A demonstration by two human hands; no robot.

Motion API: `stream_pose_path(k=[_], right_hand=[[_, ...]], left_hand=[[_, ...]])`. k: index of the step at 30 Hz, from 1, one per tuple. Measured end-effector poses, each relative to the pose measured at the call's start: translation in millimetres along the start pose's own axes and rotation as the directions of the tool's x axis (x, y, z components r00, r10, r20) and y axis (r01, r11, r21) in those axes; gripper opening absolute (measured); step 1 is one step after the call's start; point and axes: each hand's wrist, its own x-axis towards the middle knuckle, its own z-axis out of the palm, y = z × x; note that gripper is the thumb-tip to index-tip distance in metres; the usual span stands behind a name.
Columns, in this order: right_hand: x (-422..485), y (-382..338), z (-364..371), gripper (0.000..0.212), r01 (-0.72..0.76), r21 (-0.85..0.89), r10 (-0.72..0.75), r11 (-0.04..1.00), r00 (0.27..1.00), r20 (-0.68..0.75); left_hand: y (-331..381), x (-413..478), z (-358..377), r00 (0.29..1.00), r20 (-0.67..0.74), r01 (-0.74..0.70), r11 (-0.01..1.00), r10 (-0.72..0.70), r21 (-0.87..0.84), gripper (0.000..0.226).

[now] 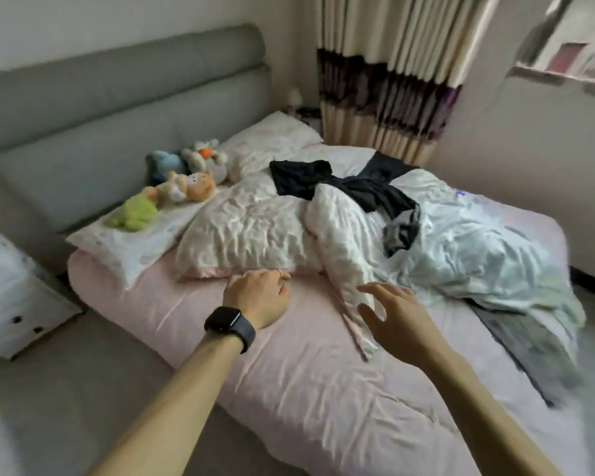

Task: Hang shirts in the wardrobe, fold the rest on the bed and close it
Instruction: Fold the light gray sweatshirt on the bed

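Little of the job looked done: a black garment point(323, 182) lay spread and unfolded across the far side of the bed point(289, 389), a grey garment point(402, 231) sat crumpled just beside it, and nothing folded showed anywhere. The wardrobe was out of view, so whether any shirts hung there, or whether it was closed, could not be told. The left hand point(260, 297) had its fingers curled at the near hem of the rumpled white quilt point(248, 228); whether they gripped it could not be told. The right hand point(390, 319) hovered with fingers spread, holding nothing, over a trailing strip of that quilt. The near stretch of the bed offered flat room for folding; soft toys point(179, 185) and a pillow point(131, 245) crowded the head end, and bedding spilled over the right edge.
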Motion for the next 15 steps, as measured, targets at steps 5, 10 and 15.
stream_pose_path(k=[5,10,15], right_hand=[[-3,31,-16,0.039,-0.155,-0.009,0.154,0.988,0.985,-0.079],[2,57,-10,0.043,-0.249,0.040,0.252,0.968,0.960,-0.125],[28,102,-5,0.045,-0.303,0.087,0.312,0.949,0.940,-0.134]], left_hand=[[37,49,3,0.985,0.041,-0.165,0.986,0.165,-0.006,0.029],[55,94,13,0.966,0.089,-0.250,0.965,0.243,0.079,0.031],[93,146,33,0.949,0.130,-0.303,0.943,0.286,0.139,0.034]])
